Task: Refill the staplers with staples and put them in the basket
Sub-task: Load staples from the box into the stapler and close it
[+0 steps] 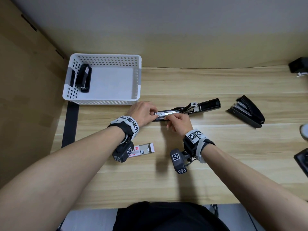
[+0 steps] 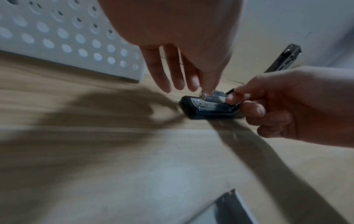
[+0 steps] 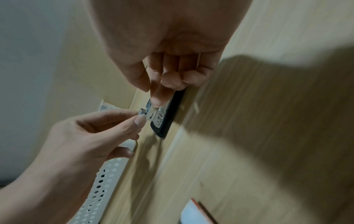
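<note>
A black stapler lies opened flat mid-table, its lid swung out to the right and its metal magazine exposed. My left hand pinches the magazine's metal front tip between thumb and index finger, the other fingers straight. My right hand pinches the magazine rail just behind that, index fingertip pressed on top above the base. Whether a staple strip lies under that finger is hidden. The white perforated basket at the back left holds one black stapler.
A shut black stapler lies to the right, and another sits at the far right back. An opened staple box rests near my left wrist. Dark objects sit at the table's right edge.
</note>
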{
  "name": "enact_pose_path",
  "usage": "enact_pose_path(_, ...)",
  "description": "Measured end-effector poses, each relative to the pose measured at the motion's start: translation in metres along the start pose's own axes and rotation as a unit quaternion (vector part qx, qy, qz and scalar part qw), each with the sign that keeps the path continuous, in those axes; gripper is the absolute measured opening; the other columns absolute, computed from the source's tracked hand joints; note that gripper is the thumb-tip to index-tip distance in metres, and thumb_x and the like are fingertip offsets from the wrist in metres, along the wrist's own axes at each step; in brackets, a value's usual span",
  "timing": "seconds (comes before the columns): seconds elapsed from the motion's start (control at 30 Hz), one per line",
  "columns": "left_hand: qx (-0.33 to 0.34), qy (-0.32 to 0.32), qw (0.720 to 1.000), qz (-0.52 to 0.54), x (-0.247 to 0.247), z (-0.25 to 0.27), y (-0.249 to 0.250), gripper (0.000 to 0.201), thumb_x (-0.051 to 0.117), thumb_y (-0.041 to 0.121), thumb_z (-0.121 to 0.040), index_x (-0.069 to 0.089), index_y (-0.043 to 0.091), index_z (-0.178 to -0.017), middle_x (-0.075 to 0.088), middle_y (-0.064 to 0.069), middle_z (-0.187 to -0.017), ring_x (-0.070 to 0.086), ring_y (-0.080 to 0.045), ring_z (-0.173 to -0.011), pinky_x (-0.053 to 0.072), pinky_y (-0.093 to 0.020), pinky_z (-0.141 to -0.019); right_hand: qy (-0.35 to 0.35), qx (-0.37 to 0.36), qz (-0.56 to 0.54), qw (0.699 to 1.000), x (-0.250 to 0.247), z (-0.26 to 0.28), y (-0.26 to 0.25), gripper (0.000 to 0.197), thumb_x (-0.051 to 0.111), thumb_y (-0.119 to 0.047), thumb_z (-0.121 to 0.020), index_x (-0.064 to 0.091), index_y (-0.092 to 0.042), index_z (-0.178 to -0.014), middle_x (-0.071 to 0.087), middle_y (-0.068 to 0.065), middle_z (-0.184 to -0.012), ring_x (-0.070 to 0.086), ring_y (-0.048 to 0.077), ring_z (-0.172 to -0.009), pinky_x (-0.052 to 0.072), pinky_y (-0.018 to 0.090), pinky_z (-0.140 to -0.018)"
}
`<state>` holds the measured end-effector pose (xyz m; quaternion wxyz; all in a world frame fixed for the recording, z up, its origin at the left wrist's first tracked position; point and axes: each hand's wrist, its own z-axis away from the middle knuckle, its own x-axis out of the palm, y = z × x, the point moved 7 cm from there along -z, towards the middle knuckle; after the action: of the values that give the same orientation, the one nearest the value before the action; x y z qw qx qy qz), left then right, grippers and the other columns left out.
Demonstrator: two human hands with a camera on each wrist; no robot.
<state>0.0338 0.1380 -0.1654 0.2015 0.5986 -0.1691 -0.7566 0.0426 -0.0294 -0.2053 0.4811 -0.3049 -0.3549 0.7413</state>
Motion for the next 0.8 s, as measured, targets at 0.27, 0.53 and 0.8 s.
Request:
enact_pose_path(0.27,0.021,-0.01,0.999,-0.046,0.002,-0.001,0.005,0.009,0.069,0.034,-0.085,0.074,0.028,-0.089,0.064,0.013,-0.081,0.059,-0.012,-0.078,0.053,-0.033,-0.073,-0.012,0.004,0.044,0.999,-0.003,0.0,0.017,0.027,0.055,-0.011,-0.092,0.071,-0.011,-0.07,0.06,0.011,-0.058,0.049,0.009,-0.043,0.034,0.018,-0.04)
enact_pose_path(0.53,0.009,-0.011,0.997,-0.079,0.003,-0.006,0.008,0.007,0.071,0.036,-0.082,0.068,0.03,-0.084,0.062,0.015,-0.079,0.056,-0.009,-0.078,0.036,-0.023,-0.063,-0.011,0.008,0.066,0.998,-0.004,-0.004,0.023,0.026,0.056,-0.015,-0.091,0.072,-0.013,-0.07,0.062,0.008,-0.057,0.049,0.012,-0.046,0.036,0.02,-0.042)
enact_pose_path(0.8,-0.005,-0.014,0.997,-0.078,0.004,-0.006,0.009,0.012,0.071,0.04,-0.083,0.068,0.03,-0.089,0.065,0.015,-0.085,0.059,-0.009,-0.082,0.044,-0.026,-0.072,-0.013,0.004,0.085,0.996,-0.014,-0.002,0.023,0.026,0.055,-0.017,-0.089,0.073,-0.015,-0.07,0.065,0.011,-0.061,0.054,0.018,-0.054,0.039,0.024,-0.046)
